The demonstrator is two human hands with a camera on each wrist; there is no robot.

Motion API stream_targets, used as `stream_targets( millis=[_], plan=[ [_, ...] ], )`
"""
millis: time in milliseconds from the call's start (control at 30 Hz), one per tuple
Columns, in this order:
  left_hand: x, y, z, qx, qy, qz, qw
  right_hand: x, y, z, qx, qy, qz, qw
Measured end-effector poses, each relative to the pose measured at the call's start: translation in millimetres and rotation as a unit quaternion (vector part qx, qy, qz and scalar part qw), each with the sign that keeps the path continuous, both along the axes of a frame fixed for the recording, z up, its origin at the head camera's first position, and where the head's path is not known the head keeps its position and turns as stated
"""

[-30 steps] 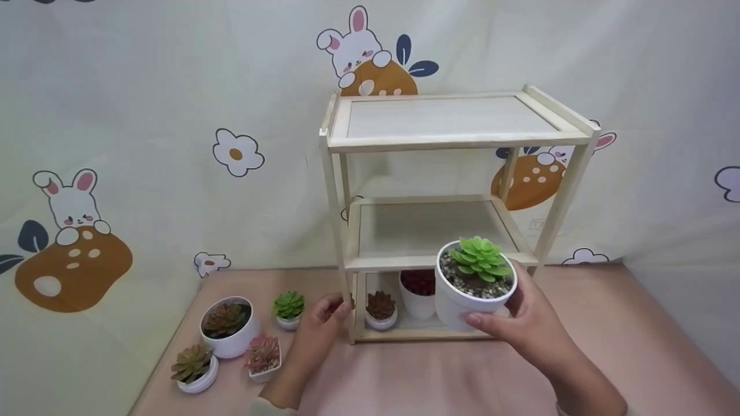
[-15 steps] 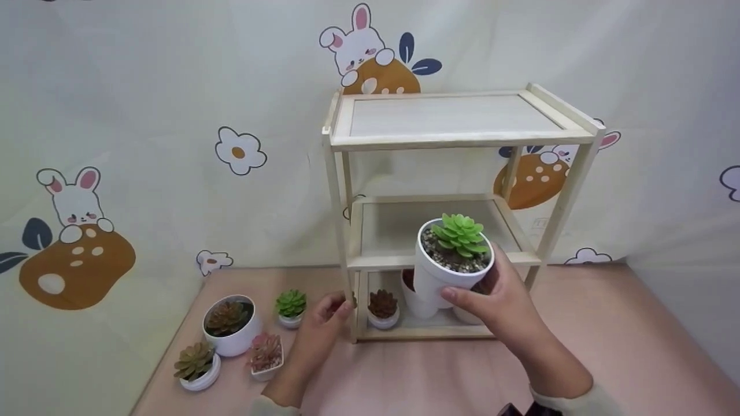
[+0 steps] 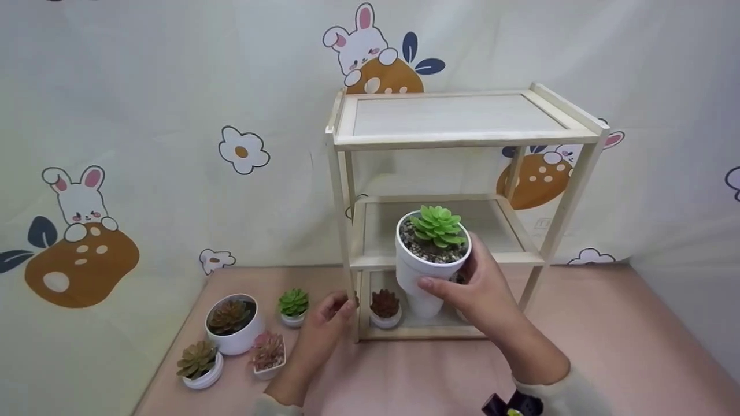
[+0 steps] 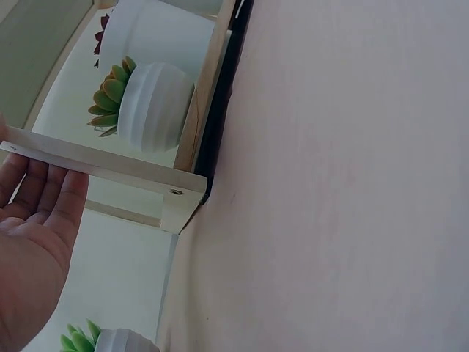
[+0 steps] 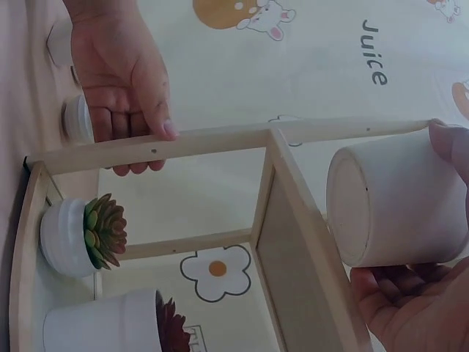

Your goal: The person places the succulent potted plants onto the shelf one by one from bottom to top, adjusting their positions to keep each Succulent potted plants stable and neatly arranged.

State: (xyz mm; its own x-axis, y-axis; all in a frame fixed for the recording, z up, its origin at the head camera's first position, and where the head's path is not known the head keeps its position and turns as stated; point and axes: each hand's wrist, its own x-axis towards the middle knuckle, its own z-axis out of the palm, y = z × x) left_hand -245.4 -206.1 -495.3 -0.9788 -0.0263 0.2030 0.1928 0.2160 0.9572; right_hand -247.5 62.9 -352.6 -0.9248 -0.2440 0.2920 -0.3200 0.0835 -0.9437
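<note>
My right hand (image 3: 480, 292) grips a white pot (image 3: 425, 267) with a bright green succulent (image 3: 437, 225), thumb in front and fingers behind. In the head view the pot hangs slightly tilted before the middle tier of a wooden shelf rack (image 3: 462, 141). My left hand (image 3: 325, 329) holds the rack's front left post (image 5: 212, 139), with thumb and fingers on opposite sides in the right wrist view. On the bottom tier stand a small brownish succulent in a white pot (image 5: 66, 236) and a larger white pot (image 5: 102, 323) with a dark red plant, mostly hidden in the head view.
Left of the rack, on the pinkish table (image 3: 624, 346), stand a wide white pot (image 3: 237, 336), a small green succulent (image 3: 293, 303), a pink one (image 3: 267, 351) and an olive one (image 3: 198, 359). A patterned cloth (image 3: 156, 127) hangs behind.
My right hand has carried the potted green succulent leftward and slightly up, from the rack's right side to before its middle tier. My left hand has stayed at the post.
</note>
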Motion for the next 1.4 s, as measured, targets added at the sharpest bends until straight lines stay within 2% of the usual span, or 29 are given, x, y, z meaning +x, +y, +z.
stream_targets(
  millis=[233,500,767,1167,1400],
  plan=[
    [0.8,0.5,0.8,0.002,-0.011,0.003,0.9999,0.5,-6.6,2.0,0.023,-0.006,-0.018,1.000],
    [0.8,0.1,0.8,0.008,-0.001,-0.002,1.0000,0.3,-14.8,3.7,0.044,-0.007,-0.037,0.998],
    [0.6,0.0,0.6,0.008,0.005,-0.006,0.9999,-3.9,-21.0,8.5,0.089,0.006,-0.070,0.994],
    [-1.0,0.5,-0.6,0.003,-0.012,0.001,0.9999,-12.3,-26.8,9.7,0.059,-0.007,-0.069,0.996],
    [-0.4,0.8,0.5,0.010,-0.022,-0.001,0.9997,-19.3,-27.8,11.6,0.069,-0.015,-0.069,0.995]
  ],
)
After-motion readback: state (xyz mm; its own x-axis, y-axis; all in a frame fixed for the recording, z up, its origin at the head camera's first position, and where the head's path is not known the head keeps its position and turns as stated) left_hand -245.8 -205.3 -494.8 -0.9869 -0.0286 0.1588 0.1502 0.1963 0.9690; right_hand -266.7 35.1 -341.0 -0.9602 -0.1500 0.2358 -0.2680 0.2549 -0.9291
